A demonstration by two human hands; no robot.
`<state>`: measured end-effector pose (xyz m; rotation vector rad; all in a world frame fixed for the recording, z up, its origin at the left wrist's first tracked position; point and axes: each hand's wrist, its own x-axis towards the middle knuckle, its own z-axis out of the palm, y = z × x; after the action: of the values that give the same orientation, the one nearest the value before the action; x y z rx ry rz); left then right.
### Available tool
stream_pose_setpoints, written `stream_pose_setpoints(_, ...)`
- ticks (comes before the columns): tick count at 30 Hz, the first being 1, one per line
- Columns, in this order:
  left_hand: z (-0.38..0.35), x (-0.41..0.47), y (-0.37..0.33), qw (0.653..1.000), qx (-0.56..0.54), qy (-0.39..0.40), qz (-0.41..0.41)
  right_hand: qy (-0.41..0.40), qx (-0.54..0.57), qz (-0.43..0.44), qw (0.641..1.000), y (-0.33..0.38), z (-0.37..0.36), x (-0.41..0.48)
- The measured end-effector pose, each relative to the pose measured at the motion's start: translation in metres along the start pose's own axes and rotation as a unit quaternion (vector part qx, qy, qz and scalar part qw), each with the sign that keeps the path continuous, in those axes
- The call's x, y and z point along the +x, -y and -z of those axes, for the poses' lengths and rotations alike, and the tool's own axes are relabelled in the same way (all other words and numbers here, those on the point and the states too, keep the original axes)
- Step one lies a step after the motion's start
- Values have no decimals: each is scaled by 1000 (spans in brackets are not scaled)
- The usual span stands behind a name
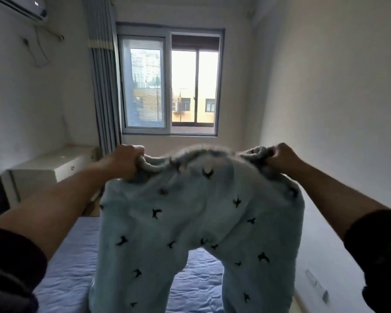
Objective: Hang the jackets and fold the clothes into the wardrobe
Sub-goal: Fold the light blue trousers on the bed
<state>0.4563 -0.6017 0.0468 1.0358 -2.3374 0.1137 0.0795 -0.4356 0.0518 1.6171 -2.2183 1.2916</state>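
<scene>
Bedroom, blue bed [77,256] | left grip [128,162] clenches pyjama trousers [196,211] waistband | right grip [280,158] likewise

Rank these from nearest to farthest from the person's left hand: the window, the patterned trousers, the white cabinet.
1. The patterned trousers: gripped by the left hand at the waistband.
2. The white cabinet: just beyond, to the left.
3. The window: on the far wall, ahead.
</scene>
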Motion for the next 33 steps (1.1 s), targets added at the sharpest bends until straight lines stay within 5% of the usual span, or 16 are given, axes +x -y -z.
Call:
stream_pose_setpoints(6,-4,1,27,997,-44,-62,21,42,128,-47,990,-6,-15,1)
stream_pose_setpoints(9,-3,2,28,974,-174,-99,106,65,236,-59,968,-4,-22,0)
stream_pose_setpoints(12,7,8,27,916,-346,-31,201,77,356,-101,926,3,-24,8)
stream_pose_setpoints(16,16,7,19,813,-510,-37,278,128,437,-141,879,13,-21,12)
stream_pose_setpoints(20,25,-2,22,811,-521,-66,259,213,405,-137,878,8,-10,14)
stream_pose_setpoints(24,32,-8,19,818,-533,-9,217,125,377,-99,912,6,-21,16)
stream_pose_setpoints(30,24,-9,36,821,-539,-19,188,193,442,-67,873,-3,-30,16)
stream_pose_setpoints(33,16,-1,33,839,-498,-48,216,154,469,-76,866,2,-39,20)
